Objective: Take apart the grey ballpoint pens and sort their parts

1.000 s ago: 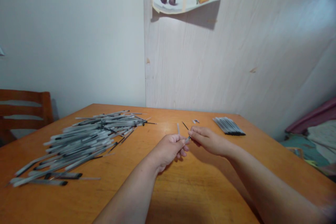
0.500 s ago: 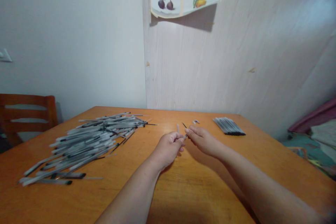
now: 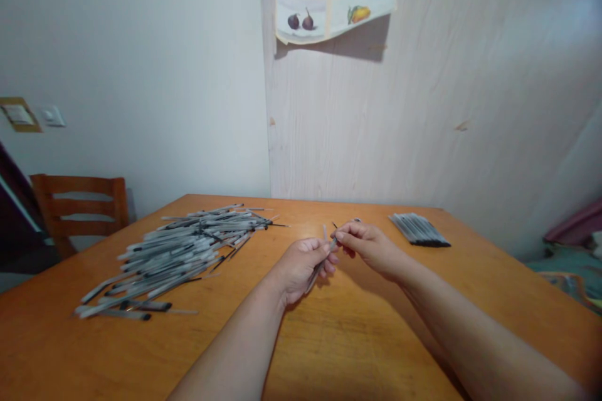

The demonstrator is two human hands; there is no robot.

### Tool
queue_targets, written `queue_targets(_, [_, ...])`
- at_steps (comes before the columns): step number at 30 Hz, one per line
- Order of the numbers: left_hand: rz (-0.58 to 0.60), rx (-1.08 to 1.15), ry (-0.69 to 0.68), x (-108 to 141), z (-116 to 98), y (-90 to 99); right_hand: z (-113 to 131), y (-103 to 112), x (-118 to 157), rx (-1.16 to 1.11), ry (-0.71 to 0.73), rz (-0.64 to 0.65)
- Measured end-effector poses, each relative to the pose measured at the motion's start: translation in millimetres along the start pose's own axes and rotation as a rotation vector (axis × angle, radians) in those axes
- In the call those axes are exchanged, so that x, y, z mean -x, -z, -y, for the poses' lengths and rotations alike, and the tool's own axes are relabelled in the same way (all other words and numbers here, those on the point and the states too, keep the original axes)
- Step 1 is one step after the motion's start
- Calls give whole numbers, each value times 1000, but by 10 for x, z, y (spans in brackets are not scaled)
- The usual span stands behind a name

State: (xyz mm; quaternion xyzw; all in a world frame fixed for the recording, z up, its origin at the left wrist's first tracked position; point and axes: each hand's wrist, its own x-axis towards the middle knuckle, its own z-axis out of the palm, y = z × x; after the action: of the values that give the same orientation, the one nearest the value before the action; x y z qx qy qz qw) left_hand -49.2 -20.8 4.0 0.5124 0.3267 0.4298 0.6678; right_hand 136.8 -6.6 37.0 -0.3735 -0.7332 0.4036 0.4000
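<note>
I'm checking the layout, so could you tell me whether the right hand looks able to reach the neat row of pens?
Probably yes: the right hand has only table surface between it and the row of pens, though its fingers seem busy at the end of a slim pen.

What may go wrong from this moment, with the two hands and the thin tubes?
The slim tube might slip, as left hand and right hand grip it narrowly. Tubes crossed in the loose pile could slide if bumped. The neat row might be disordered by a stray nudge.
</note>
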Motion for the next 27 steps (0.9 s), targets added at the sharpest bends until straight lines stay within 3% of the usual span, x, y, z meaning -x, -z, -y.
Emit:
queue_targets(5, [44, 36, 84, 58, -49, 6, 20, 44, 1, -57, -57, -50])
queue_targets(10, [47, 23, 75, 52, -4, 20, 8, 47, -6, -94, -103, -67])
queue_targets(18, [-33, -29, 38, -4, 80, -5, -10, 0, -20, -110, -146, -111])
queue_targets(27, [-144, -106, -34, 8, 20, -88, 5, 42, -51, -202, -168, -135])
